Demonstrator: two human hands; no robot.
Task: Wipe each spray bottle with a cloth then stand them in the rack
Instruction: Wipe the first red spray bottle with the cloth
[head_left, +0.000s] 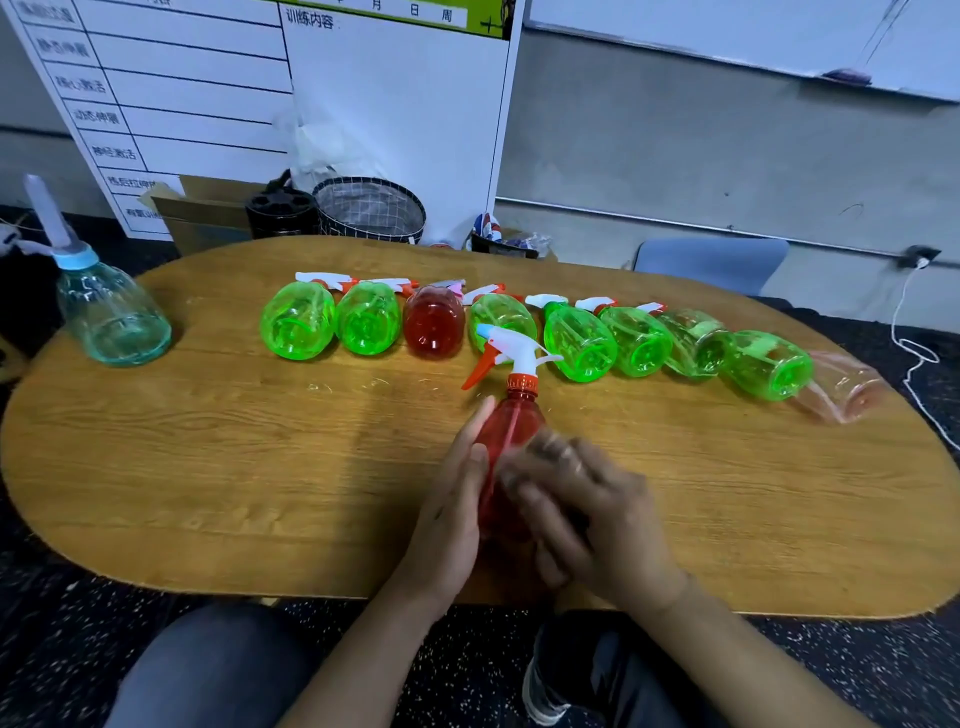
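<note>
The oval wooden bench (208, 467) fills most of the view. Across its far half, from about 10 o'clock to 3 o'clock, lies a row of spray bottles (519, 332) on their sides, bases toward the person: mostly green, one dark red, and a pale pink one (847, 389) at the right end. At 9 o'clock a clear teal bottle (111, 317) stands upright, well apart from the row.

The red spray bottle (511, 441) is at the near centre of the bench, about 6 o'clock, between both hands, its white trigger head (511, 356) pointing away toward 12 o'clock. The left hand (457, 499) lies along its left side with fingers nearly straight, pressing and steadying it. The right hand (587, 509) covers its right side with fingers curled over the body, so I judge that it grasps the bottle.

The bottle looks like thin, empty plastic: light, smooth, a little slippery, and it may dent when squeezed hard. I judge that the best hold is around the waist of the body or at the neck under the orange collar (521, 383), not by the trigger.

The right hand is blurred by motion. I cannot make out any cloth in it. The lower part of the bottle is hidden by the hands, and no rack can be clearly recognised.
</note>
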